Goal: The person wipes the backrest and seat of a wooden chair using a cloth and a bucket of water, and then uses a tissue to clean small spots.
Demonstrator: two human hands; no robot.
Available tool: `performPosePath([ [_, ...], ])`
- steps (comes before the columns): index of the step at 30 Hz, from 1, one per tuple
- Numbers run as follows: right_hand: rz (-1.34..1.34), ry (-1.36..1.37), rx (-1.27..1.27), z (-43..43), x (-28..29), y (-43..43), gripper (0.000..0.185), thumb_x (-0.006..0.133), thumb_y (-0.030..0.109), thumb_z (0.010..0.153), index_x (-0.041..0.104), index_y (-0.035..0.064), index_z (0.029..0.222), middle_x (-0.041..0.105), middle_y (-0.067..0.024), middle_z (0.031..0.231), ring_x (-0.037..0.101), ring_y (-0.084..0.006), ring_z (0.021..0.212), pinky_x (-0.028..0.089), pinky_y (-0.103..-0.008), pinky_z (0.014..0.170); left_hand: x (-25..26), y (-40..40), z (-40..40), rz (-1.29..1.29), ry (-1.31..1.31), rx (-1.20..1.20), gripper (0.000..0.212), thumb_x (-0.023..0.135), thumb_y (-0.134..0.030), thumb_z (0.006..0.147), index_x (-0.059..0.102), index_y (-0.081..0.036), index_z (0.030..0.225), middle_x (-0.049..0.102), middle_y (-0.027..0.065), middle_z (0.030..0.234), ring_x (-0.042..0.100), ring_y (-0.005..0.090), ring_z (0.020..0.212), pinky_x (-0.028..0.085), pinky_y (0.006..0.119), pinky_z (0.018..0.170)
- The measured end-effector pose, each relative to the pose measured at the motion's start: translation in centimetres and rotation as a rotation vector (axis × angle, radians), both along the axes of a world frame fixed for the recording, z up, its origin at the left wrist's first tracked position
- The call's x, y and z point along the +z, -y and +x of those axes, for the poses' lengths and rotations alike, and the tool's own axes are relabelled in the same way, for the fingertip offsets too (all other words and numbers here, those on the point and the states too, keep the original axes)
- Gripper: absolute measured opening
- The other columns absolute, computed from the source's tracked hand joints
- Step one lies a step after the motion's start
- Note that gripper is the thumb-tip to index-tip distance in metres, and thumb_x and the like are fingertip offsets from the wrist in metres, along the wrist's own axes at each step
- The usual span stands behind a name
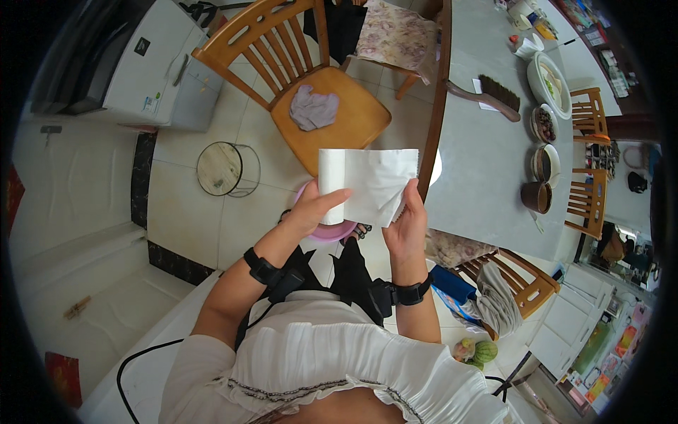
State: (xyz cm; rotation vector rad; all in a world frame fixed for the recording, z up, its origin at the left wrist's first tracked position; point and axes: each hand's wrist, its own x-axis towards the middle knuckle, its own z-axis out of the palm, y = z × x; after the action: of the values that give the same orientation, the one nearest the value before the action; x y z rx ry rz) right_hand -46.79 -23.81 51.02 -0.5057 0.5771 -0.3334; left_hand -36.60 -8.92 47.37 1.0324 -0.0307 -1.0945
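Note:
My left hand point(312, 209) grips a roll of white paper point(332, 180) from its lower left side, the thumb lying across the roll. From the roll a flat length of paper point(378, 172) runs to the right, its far edge serrated. My right hand point(408, 217) holds that loose end near its lower right corner, where the paper is creased. Below the roll, on the floor, a pink basin point(335, 232) shows in part. Ahead of my hands stands a wooden chair point(355, 114) with a crumpled greyish cloth point(314, 108) on its seat.
A grey table point(492, 175) at the right bears a wooden-handled brush point(492, 97), bowls, a brown cup point(536, 197) and a large oval dish point(549, 85). A round-topped stool point(219, 168) stands on the floor at left. Watermelons point(484, 352) and a chair with clothes point(495, 299) are at the lower right.

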Motion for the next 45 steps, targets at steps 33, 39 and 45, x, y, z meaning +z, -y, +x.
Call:
performPosePath([
  [33,-0.928,-0.654,0.215,-16.0,-1.8,17.3,0.049,0.062,0.023,0.094,0.044,0.0071,0.137,0.051,0.005,0.077,0.041,-0.002,0.061,0.033,-0.0193,0.051,-6.1,17.9,-6.2,0.267,0.954,-0.613,0.087,0.075,-0.019,0.074,0.024,-0.007,0.143,0.06,0.0229,0.113,0.062,0.0385,0.102,0.049,0.044,0.087],
  [39,-0.883,-0.674,0.116,-14.7,-3.3,17.8,0.048,0.076,0.015,0.08,0.056,-0.0014,0.12,0.065,-0.0069,0.101,0.059,-0.0131,0.091,0.047,-0.0278,0.083,-4.1,24.4,-10.5,0.004,1.075,-0.856,0.102,0.072,-0.01,0.077,0.002,-0.011,0.151,0.047,0.028,0.131,0.052,0.0415,0.116,0.044,0.045,0.095],
  [45,-1.153,-0.753,-0.214,-15.1,-7.0,25.7,0.043,0.075,0.016,0.082,0.057,0.0,0.117,0.064,-0.0094,0.104,0.06,-0.0164,0.094,0.049,-0.0293,0.084,-6.3,23.0,-9.6,0.14,1.22,-0.616,0.097,0.067,-0.009,0.08,0.002,-0.012,0.152,0.027,0.0216,0.147,0.038,0.037,0.131,0.038,0.043,0.105],
])
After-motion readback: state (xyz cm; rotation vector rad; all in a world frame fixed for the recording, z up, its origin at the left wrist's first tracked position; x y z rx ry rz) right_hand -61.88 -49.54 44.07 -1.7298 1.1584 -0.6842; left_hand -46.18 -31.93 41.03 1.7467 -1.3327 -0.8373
